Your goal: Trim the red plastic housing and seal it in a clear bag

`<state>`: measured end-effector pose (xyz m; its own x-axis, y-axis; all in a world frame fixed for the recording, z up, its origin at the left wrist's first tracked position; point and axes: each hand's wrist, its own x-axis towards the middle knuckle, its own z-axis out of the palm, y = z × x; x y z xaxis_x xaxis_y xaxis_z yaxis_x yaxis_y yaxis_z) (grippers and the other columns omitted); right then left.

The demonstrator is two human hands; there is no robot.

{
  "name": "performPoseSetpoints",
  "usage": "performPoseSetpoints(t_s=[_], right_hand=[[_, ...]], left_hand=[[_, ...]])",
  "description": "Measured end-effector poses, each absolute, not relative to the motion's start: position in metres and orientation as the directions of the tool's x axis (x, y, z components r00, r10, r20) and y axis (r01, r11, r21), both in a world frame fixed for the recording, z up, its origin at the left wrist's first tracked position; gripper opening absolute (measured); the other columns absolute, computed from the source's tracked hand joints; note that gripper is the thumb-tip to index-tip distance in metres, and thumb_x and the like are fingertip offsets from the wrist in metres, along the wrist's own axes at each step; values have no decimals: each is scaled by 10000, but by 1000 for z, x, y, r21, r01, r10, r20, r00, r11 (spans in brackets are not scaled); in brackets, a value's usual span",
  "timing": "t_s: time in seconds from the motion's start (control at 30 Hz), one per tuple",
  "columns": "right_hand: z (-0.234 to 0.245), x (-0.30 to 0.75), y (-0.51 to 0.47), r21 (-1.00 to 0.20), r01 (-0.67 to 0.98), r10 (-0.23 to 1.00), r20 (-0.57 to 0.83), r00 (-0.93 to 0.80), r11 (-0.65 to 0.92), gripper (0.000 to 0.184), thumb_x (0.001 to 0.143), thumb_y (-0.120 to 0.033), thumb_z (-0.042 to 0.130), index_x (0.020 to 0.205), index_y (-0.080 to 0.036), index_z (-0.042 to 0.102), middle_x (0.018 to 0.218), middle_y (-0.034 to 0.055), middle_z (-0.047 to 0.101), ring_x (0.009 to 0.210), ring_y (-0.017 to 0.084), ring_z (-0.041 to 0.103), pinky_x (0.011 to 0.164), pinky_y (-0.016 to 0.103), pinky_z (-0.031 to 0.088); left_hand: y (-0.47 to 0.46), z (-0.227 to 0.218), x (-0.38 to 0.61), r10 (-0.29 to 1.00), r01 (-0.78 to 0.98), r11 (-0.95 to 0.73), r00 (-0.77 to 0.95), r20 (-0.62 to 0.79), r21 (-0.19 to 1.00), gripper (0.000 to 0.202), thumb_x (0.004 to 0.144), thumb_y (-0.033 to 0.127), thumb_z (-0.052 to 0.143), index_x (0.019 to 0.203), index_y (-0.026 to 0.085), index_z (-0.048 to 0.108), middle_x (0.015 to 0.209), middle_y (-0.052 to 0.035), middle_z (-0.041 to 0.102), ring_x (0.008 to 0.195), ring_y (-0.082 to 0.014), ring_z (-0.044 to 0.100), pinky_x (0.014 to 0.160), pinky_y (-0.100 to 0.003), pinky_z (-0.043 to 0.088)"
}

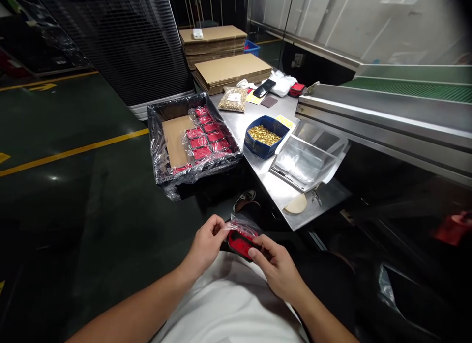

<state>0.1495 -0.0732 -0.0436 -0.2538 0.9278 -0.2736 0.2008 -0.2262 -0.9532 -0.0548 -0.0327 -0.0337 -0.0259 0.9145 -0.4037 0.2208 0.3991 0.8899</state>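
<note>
Close to my body, a red and black part [239, 245] sits between my hands with a clear plastic bag [241, 226] over its upper side. My left hand [207, 244] is closed, its thumb and forefinger pinching the bag's left edge. On the other side, my right hand [279, 268] grips the part's right end between thumb and fingers. Exactly how much of the part lies inside the bag is hard to make out. Ahead and left stands a black box [158, 141] lined with clear film, where several bagged red parts [208, 136] lie in rows beside brown cardboard.
The metal table [254, 171] carries a blue bin [258, 149] of small gold-coloured pieces, a holder of clear bags [304, 161], a phone [264, 88], a bag of gold pieces [233, 99] and stacked cardboard [232, 68]. A conveyor [387, 117] runs along the right.
</note>
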Motion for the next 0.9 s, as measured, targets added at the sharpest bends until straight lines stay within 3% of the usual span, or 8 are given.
performPoseSetpoints(t_s=[0.13,0.27,0.37,0.43,0.5,0.63,0.8,0.9], right_hand=[[-43,151,-72,-946,84,914,-325,-243,-314,295,919,-467,588,901,-180,649,708,-17,527,615,111,402,553,236,310],[-39,152,-69,-954,-25,922,-283,-264,-299,251,924,-422,609,941,-176,658,802,10,596,717,127,490,645,234,390],[-36,151,-67,-942,-129,927,-268,-261,-309,204,926,-384,622,937,-182,653,857,17,619,778,133,527,710,240,417],[-35,151,-66,-929,-171,927,-281,-250,-327,192,919,-376,637,929,-185,651,841,7,611,754,121,519,695,232,411],[-31,150,-66,-928,-177,922,-274,-273,-328,194,908,-374,654,923,-180,657,845,9,615,755,121,518,698,232,413],[-22,146,-67,-943,-103,908,-271,-319,-317,237,897,-399,658,898,-163,670,847,23,632,764,138,527,704,246,425],[-23,140,-66,-946,78,935,-322,-149,-313,327,890,-439,638,737,-151,617,694,-5,557,637,113,423,580,234,347],[-29,136,-64,-947,63,936,-320,-144,-314,363,930,-463,560,746,-152,591,679,-10,509,619,108,383,553,233,306]], left_hand=[[-44,-18,-45,945,248,320,-19,-325,915,238,868,374,592,763,198,473,666,41,448,606,-123,400,575,-226,336],[-71,-3,-42,959,312,143,191,-210,939,221,878,346,636,758,189,536,684,28,516,616,-122,440,576,-229,341],[-78,-10,-39,937,9,342,75,-341,940,264,805,390,765,848,201,585,743,31,547,674,-115,471,612,-192,370],[-70,-19,-35,822,-298,537,-26,-569,789,365,800,507,749,957,216,594,821,12,584,736,-137,517,631,-192,411],[-57,-26,-29,693,-447,667,78,-717,596,466,860,621,610,1010,180,611,874,-54,629,753,-187,573,616,-244,463],[-42,-25,-14,531,-547,785,354,-770,289,547,934,583,495,962,64,665,893,-161,672,788,-257,649,708,-349,546],[-46,-20,-1,533,-683,695,278,-799,226,395,927,474,591,898,88,670,831,-109,698,715,-222,663,702,-330,579],[-47,-17,3,534,-725,648,213,-818,233,386,936,474,577,850,106,660,769,-92,695,654,-210,656,649,-314,586]])
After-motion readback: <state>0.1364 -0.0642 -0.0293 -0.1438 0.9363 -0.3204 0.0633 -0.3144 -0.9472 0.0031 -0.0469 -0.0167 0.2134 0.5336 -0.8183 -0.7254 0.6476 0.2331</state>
